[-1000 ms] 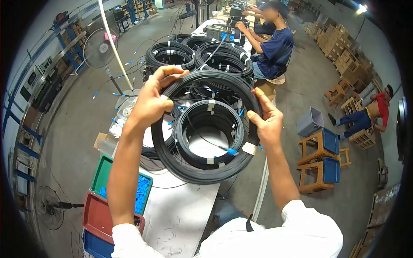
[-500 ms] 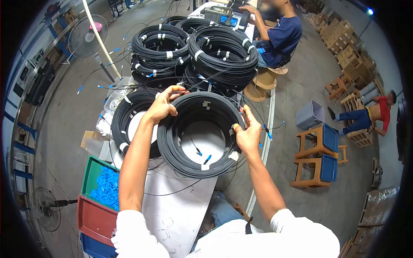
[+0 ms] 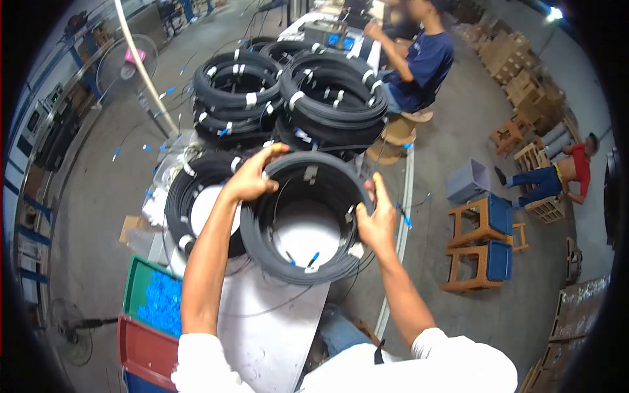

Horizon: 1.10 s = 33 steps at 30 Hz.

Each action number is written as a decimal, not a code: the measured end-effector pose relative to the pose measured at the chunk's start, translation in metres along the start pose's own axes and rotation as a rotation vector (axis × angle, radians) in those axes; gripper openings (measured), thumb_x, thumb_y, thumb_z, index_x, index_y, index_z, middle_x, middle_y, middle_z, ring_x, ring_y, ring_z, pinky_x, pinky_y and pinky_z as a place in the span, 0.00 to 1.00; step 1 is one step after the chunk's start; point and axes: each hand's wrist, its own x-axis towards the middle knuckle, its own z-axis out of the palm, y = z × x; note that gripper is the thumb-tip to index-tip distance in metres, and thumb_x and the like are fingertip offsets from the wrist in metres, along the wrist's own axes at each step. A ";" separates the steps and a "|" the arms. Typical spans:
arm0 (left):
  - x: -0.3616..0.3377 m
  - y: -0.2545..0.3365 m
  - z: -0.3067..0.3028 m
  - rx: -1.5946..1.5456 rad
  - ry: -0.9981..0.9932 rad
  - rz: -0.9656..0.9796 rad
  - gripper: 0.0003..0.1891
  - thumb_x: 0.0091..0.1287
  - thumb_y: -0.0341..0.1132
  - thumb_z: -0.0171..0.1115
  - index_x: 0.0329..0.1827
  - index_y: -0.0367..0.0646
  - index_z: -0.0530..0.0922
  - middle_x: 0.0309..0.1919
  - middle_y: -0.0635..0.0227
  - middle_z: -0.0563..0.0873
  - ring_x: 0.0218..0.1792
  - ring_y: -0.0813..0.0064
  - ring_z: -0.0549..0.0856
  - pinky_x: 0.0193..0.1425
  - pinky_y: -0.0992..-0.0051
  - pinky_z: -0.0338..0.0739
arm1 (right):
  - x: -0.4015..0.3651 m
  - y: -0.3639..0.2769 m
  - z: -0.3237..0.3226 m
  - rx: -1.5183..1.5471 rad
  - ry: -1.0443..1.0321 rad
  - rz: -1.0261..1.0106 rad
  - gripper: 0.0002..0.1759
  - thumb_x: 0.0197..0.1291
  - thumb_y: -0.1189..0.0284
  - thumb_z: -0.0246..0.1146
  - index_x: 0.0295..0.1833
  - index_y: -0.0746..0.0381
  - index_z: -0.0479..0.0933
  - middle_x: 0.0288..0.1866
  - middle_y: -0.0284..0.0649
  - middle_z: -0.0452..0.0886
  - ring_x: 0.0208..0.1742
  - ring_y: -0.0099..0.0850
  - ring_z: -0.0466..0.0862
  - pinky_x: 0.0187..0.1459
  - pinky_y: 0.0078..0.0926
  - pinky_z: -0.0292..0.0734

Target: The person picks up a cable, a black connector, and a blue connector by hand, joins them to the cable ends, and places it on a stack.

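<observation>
I hold a black cable coil (image 3: pixel 275 252) bound with white tape strips, low over the white table (image 3: pixel 275 327). My left hand (image 3: pixel 252 177) grips its upper left rim. My right hand (image 3: pixel 375 219) grips its right rim. Blue connector tips hang inside the coil's opening. Another black coil (image 3: pixel 178 200) lies flat on the table just left of it, partly under my left arm.
Two tall stacks of black coils (image 3: pixel 239 92) (image 3: pixel 334 98) stand farther along the table. A green tray of blue parts (image 3: pixel 154 298) and a red tray (image 3: pixel 145 347) sit at near left. A seated person in a blue shirt (image 3: pixel 419 62) works beyond; wooden stools (image 3: pixel 481 245) stand right.
The coil has come down from a raised, tilted hold to sit low and nearly flat over the table. Both hands kept their grip on its rim.
</observation>
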 end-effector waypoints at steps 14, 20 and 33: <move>0.010 0.004 0.014 0.625 0.083 0.078 0.59 0.40 0.07 0.56 0.82 0.59 0.56 0.70 0.39 0.72 0.74 0.47 0.68 0.76 0.60 0.68 | -0.005 0.034 0.008 0.451 -0.154 0.396 0.55 0.48 0.92 0.62 0.82 0.65 0.45 0.78 0.50 0.64 0.75 0.37 0.69 0.72 0.28 0.64; 0.010 0.029 0.011 0.525 -0.067 -0.233 0.58 0.48 0.11 0.60 0.83 0.60 0.49 0.63 0.40 0.80 0.66 0.44 0.79 0.71 0.58 0.72 | -0.002 0.028 0.005 0.648 -0.202 0.434 0.49 0.50 0.82 0.68 0.77 0.66 0.54 0.72 0.44 0.68 0.71 0.35 0.72 0.68 0.29 0.69; -0.224 0.009 0.042 0.010 0.785 0.089 0.46 0.70 0.45 0.66 0.83 0.49 0.44 0.80 0.50 0.56 0.74 0.48 0.68 0.73 0.52 0.67 | -0.142 -0.031 0.011 0.569 0.030 -0.533 0.27 0.65 0.63 0.68 0.61 0.66 0.68 0.59 0.48 0.74 0.55 0.34 0.76 0.58 0.32 0.70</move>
